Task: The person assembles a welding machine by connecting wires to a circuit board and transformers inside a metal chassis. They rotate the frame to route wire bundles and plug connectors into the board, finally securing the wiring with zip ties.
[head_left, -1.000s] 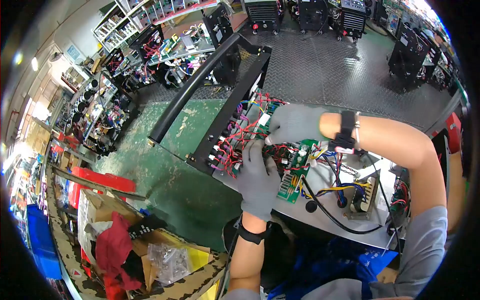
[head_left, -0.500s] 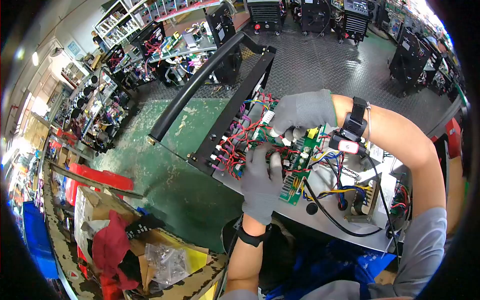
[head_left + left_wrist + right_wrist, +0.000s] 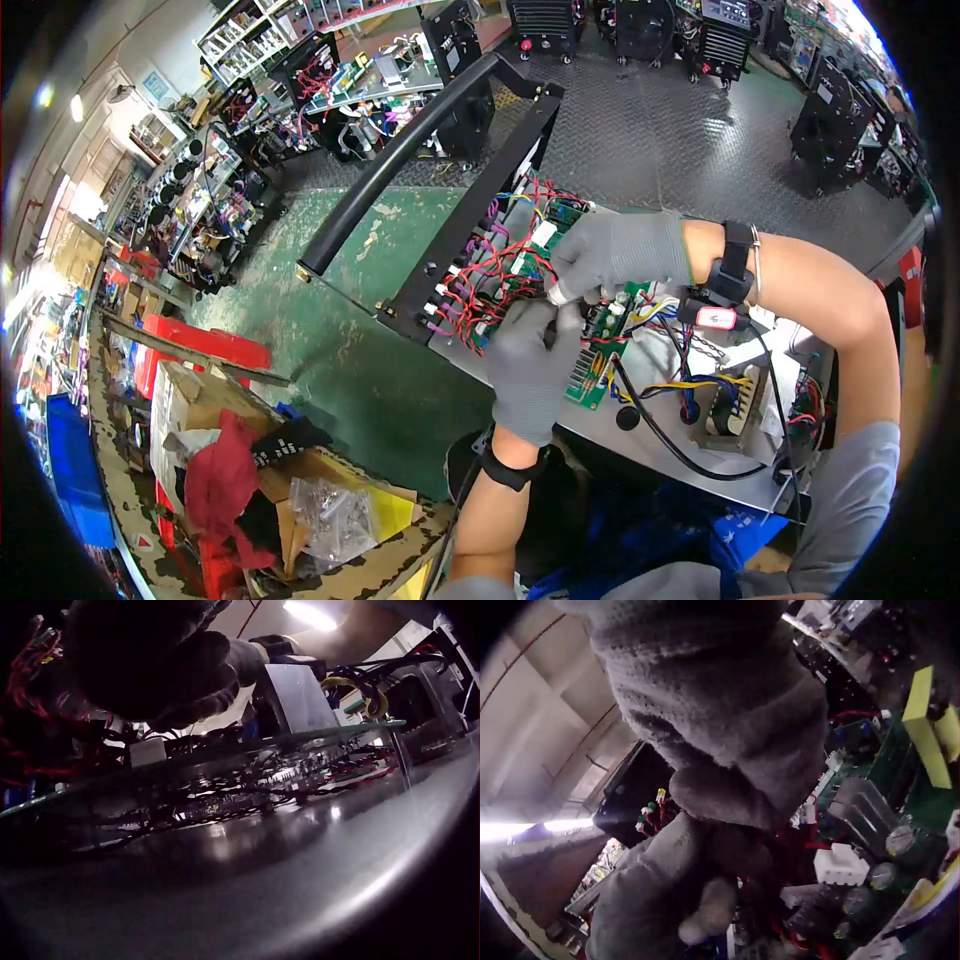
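Both hands wear grey knit gloves and meet over a green circuit board (image 3: 590,372) crowded with red wires (image 3: 485,290). From the far side, my right hand (image 3: 620,252) reaches in with curled fingers and pinches red wires. My left hand (image 3: 530,365) comes from the near side, its thumb and bent fingers gripping at the same bundle. In the right wrist view, the left hand (image 3: 649,889) and right hand (image 3: 720,720) touch at the fingertips, which hide the wire ends. A white connector socket (image 3: 841,864) stands on the board beside them.
A black front panel (image 3: 475,205) with a tubular handle (image 3: 400,165) edges the metal chassis. A transformer (image 3: 735,405) and black cable (image 3: 665,440) lie to the right. A cardboard box (image 3: 290,540) holds red cloth and a plastic bag. Black machines (image 3: 725,45) stand behind.
The right hand lifted rightward off the wires, then came back beside the left. The left hand's fingers, spread over the wires before, now bend in towards its thumb.
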The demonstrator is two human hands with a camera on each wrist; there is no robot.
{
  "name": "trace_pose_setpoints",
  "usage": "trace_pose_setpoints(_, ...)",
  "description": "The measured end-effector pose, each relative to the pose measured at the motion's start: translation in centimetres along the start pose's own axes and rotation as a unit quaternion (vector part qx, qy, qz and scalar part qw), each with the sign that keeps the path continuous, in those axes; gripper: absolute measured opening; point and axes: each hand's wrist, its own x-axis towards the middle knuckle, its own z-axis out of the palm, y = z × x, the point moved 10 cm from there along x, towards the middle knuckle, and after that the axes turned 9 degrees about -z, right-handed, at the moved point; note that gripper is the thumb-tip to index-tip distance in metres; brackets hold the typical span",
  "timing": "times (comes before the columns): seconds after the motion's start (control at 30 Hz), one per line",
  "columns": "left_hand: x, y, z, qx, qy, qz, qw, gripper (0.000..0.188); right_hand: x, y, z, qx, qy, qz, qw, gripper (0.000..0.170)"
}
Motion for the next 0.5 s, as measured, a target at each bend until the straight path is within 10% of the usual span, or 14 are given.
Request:
trace_pose_setpoints(0.13,-0.2,-0.6,0.8,0.063,-0.017,0.006,0.998,0.021,0.9,0.0,-1.1,-0.124,0.011,-0.083,0.989,0.021)
trace_pose_setpoints(0.27,0.1,-0.3,1.6,0.14,-0.057,0.052,0.987,0.056,2.1,-1.2,-7.7,-0.422,0.21,-0.156,0.868,0.026)
trace_pose_setpoints(0.5,0.2,-1.0,3.7,0.232,-0.123,0.046,0.964,0.063,3.7,-2.3,-4.3,-0.403,0.15,-0.172,0.886,0.03)
